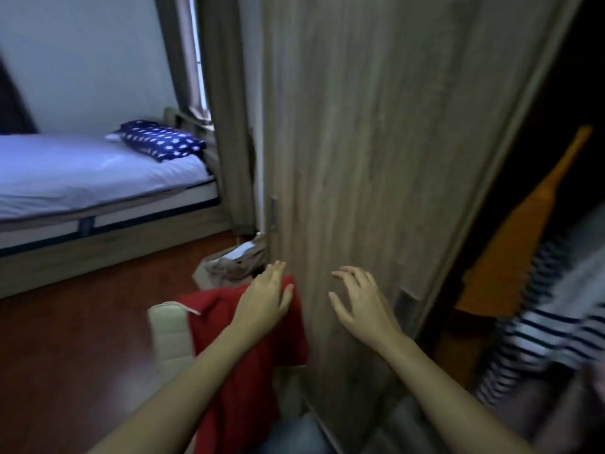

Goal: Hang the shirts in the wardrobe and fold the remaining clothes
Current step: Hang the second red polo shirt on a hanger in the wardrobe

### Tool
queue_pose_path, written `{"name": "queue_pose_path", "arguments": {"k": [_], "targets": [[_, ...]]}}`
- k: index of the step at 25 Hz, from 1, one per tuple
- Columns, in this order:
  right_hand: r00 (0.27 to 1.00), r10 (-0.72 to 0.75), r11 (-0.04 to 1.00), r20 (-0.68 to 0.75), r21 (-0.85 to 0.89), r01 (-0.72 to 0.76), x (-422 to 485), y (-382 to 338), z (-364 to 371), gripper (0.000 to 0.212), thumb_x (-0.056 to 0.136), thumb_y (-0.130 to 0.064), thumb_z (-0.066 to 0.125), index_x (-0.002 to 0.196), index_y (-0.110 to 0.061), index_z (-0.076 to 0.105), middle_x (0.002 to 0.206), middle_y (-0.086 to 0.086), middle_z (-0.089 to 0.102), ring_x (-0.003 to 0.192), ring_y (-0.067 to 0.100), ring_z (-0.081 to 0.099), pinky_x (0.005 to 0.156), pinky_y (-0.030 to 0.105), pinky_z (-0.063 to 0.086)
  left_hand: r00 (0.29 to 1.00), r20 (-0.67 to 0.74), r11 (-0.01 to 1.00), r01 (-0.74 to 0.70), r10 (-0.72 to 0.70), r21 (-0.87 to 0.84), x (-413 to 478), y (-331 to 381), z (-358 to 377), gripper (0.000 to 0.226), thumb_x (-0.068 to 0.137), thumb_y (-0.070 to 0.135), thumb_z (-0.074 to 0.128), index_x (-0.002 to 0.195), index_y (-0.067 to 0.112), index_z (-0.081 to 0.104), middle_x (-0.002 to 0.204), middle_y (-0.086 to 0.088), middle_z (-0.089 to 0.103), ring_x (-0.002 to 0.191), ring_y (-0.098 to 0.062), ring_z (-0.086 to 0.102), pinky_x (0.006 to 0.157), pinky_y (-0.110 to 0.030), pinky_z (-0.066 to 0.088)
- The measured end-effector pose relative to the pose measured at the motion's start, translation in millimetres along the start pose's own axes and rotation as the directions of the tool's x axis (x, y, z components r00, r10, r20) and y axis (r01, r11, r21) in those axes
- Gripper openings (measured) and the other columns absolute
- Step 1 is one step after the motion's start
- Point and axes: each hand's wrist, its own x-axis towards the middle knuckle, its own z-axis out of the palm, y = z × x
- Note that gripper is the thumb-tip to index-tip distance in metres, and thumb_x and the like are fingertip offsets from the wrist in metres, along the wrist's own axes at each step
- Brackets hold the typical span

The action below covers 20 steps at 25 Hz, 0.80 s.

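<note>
A tall wooden wardrobe door stands ajar in front of me. My left hand reaches forward with straight fingers over a red garment draped on a cream chair back; whether it touches the cloth I cannot tell. My right hand hovers with spread fingers at the lower door face, holding nothing. Inside the dark wardrobe at the right hang an orange garment and a navy-and-white striped shirt.
A bed with a pale sheet and a blue star-patterned pillow fills the left side. A crumpled brown paper bag sits on the reddish wood floor by the door's edge. A grey curtain hangs behind.
</note>
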Motion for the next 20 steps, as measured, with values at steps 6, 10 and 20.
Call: {"name": "queue_pose_path", "arguments": {"k": [6,10,20], "targets": [[0.987,-0.002,0.996,0.158,0.084,-0.011,64,-57,104,0.047,0.089,-0.038,0.048,0.126,-0.009,0.052,0.125,0.009,0.054,0.116,0.026,0.048,0.101,0.031,0.035,0.984,0.109,0.947,0.100,-0.139,0.304,-8,-152,-4,0.066,0.086,0.046,0.055,0.136,0.002,0.047,0.142,-0.017,0.046,0.132,-0.033,0.043,0.100,-0.053,0.039],[0.953,0.092,0.988,0.288,0.091,-0.123,95,-64,160,0.060,0.088,-0.046,0.048,0.132,-0.005,0.045,0.133,0.013,0.050,0.124,0.029,0.043,0.106,0.032,0.027,0.966,0.227,0.948,0.052,-0.128,0.313,-15,-192,19,0.075,0.076,0.063,0.035,0.115,0.007,0.065,0.106,-0.009,0.071,0.093,-0.023,0.070,0.079,-0.043,0.053],[0.756,0.475,0.864,0.450,-0.078,-0.497,158,-54,187,0.102,0.076,-0.078,0.039,0.147,-0.010,0.016,0.148,0.020,0.034,0.135,0.039,0.032,0.110,0.044,0.028,0.776,-0.357,0.845,-0.404,0.520,0.350,-69,-198,31,0.023,0.089,0.001,0.049,0.110,0.005,0.057,0.098,-0.011,0.074,0.084,-0.020,0.072,0.060,-0.027,0.056]]}}
